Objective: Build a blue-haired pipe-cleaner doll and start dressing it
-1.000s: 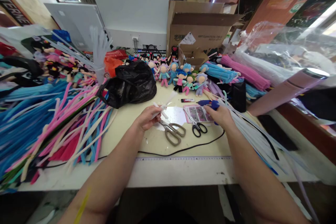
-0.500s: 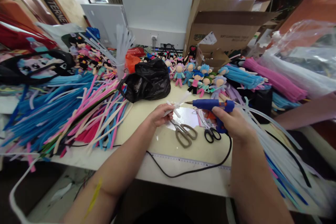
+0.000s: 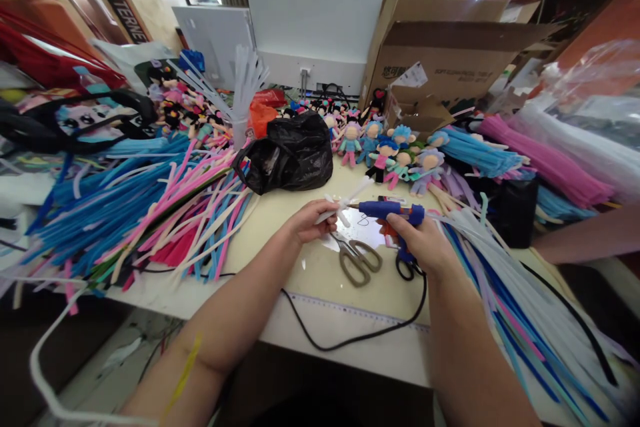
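My left hand (image 3: 314, 221) pinches a bundle of white pipe cleaners (image 3: 356, 193), whose ends fan out to the right of the fingers. In my right hand (image 3: 417, 235) is a blue glue gun (image 3: 383, 209), gripped by its handle. Its nozzle points left and meets, or nearly meets, the white bundle; the exact contact is too small to tell. Below the hands lie grey-handled scissors (image 3: 359, 263). Black-handled scissors (image 3: 405, 268) are partly hidden behind the glue gun and my right hand.
Loose coloured pipe cleaners (image 3: 115, 207) cover the left, and more strips (image 3: 505, 280) lie at right. Small dolls (image 3: 384, 157) stand behind a black plastic bag (image 3: 295, 153) and beside it. A black cord (image 3: 345, 345) loops near the front edge; a cardboard box (image 3: 450, 53) stands behind.
My right hand has moved the glue gun left, bringing its nozzle to the white bundle. My left hand keeps its hold. The whole view has shifted slightly.
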`<state>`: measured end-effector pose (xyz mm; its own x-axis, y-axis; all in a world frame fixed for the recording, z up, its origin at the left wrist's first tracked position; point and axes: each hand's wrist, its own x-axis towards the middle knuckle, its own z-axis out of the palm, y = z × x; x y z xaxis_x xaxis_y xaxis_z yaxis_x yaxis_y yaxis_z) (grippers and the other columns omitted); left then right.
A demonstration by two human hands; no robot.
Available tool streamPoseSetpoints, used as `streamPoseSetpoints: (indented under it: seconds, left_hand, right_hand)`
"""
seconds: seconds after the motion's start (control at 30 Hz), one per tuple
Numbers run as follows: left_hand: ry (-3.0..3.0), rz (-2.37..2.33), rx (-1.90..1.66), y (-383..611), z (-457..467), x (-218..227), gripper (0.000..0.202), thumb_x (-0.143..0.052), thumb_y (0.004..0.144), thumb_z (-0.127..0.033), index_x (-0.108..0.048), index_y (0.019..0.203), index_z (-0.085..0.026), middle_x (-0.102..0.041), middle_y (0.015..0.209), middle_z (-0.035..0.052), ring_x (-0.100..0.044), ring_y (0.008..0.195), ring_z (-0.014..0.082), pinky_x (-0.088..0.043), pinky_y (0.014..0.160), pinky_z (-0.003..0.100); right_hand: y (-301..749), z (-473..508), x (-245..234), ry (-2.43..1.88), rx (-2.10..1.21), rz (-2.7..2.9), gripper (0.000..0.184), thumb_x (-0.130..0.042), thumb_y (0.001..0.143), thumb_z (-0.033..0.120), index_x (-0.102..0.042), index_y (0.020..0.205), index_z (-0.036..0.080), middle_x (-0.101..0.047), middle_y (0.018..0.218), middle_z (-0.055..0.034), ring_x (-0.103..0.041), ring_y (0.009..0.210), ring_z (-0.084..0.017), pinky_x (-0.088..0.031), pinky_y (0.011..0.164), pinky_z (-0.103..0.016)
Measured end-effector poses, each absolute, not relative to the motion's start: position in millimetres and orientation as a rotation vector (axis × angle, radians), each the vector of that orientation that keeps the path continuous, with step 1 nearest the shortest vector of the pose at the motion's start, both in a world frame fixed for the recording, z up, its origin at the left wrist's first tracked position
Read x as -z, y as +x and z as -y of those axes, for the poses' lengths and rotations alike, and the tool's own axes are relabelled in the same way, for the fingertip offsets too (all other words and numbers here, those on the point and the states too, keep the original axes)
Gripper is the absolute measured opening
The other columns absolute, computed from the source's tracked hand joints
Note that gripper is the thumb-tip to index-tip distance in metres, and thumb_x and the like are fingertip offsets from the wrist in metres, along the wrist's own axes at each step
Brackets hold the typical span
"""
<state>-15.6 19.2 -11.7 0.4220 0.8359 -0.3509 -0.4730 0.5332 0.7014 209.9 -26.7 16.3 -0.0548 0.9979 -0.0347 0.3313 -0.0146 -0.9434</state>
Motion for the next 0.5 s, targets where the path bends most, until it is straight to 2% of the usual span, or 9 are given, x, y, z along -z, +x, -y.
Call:
streamPoseSetpoints:
  seconds: [0.23, 0.5]
  left_hand:
    - [0.536, -0.739, -0.848, -15.7, -17.9, 10.4, 0.008, -0.063, 0.069, -0.011, -0.055, 0.068, -0.012, -0.044, 0.053, -0.0037, -0.041, 0.045, 0.0061, -0.037, 0.046, 0.02]
    - [0.536, -0.73, -0.835, -16.2, -17.3, 8.7, 0.012, -0.065, 0.068, -0.012, -0.053, 0.067, -0.013, -0.044, 0.053, -0.0043, -0.041, 0.045, 0.0058, -0.036, 0.047, 0.02]
  right_hand:
    - [210.6, 24.0, -11.2, -1.497, -1.042, 1.512, 0.044, -0.06, 0.076, 0.059, -0.071, 0.079, 0.017, -0.071, 0.075, -0.0082, -0.059, 0.058, -0.017, -0.043, 0.049, -0.028]
    - [213.1, 22.4, -8.3, -1.507, -0.993, 1.562, 0.044, -0.058, 0.078, 0.058, -0.069, 0.072, 0.016, -0.069, 0.067, -0.0068, -0.056, 0.055, -0.016, -0.042, 0.049, -0.028]
